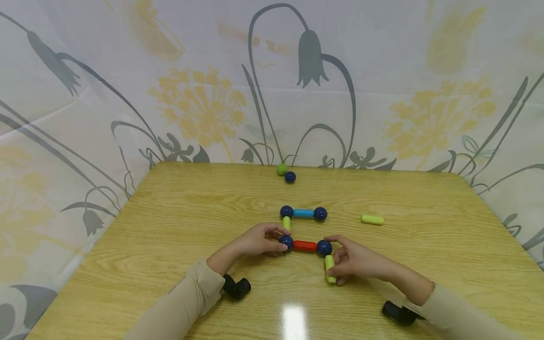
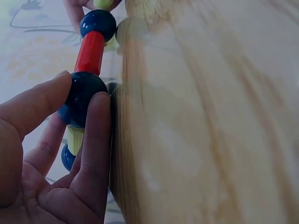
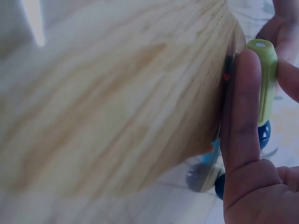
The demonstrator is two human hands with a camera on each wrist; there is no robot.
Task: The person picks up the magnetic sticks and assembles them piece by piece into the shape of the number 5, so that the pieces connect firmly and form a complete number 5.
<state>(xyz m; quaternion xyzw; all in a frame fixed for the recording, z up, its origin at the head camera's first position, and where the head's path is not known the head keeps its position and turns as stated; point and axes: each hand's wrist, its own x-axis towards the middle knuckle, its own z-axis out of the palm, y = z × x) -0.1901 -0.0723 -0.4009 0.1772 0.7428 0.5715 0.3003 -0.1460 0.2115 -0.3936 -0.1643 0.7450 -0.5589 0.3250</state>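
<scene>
A construction of magnetic-style rods and dark blue balls lies on the wooden table in the head view. My left hand [image 1: 257,242] grips the ball [image 2: 84,91] at the left end of the red rod [image 1: 305,246]. From that ball a yellow-green rod [image 1: 286,225] leads back to another ball [image 1: 286,212], joined by a light blue rod [image 1: 303,213] to a further ball [image 1: 320,214]. Between thumb and fingers my right hand [image 1: 359,260] pinches a second yellow-green rod [image 3: 267,84]. Its far end is right at the ball [image 1: 324,248] on the red rod's right end.
A loose yellow-green rod [image 1: 372,219] lies to the right. Near the table's back edge sit a green ball [image 1: 282,169] and a dark blue ball [image 1: 290,177]. Black wrist devices show beside both sleeves. A patterned cloth [image 1: 272,94] hangs behind the table [image 1: 191,203].
</scene>
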